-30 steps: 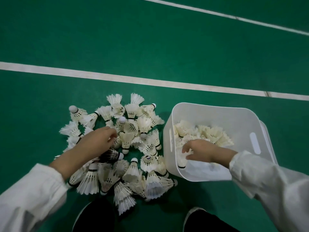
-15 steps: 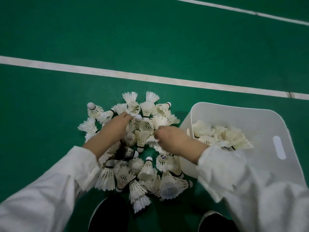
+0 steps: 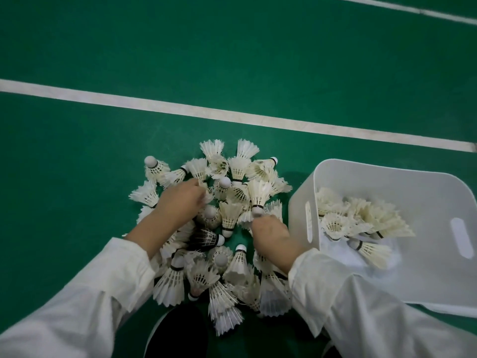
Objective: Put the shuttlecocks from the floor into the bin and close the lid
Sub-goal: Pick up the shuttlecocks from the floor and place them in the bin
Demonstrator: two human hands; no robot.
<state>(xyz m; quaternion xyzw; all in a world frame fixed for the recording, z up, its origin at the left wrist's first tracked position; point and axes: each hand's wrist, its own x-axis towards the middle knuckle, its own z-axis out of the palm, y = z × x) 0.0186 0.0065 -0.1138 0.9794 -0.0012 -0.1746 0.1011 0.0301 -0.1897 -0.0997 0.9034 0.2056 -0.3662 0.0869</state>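
Observation:
A heap of white feather shuttlecocks [image 3: 227, 267] lies on the green floor in front of me, with one dark shuttlecock [image 3: 205, 239] among them. The white bin [image 3: 387, 187] stands open to the right, part-filled with shuttlecocks [image 3: 361, 220]. My right hand [image 3: 272, 235] is over the heap's right side, its fingertips pinching the cork of an upright shuttlecock [image 3: 258, 193]. My left hand [image 3: 180, 202] rests curled on the heap's left side, its fingertips buried among the feathers, so what it grips is hidden. A flat white lid edge [image 3: 451, 310] shows under the bin.
A white court line [image 3: 232, 117] crosses the green floor beyond the heap, and a second line [image 3: 413, 10] runs at the top right. My dark shoes [image 3: 178, 332] sit just below the heap.
My right hand has left the bin and come across to the heap, where it now pinches a shuttlecock's cork. My left hand has shifted a little further up the heap.

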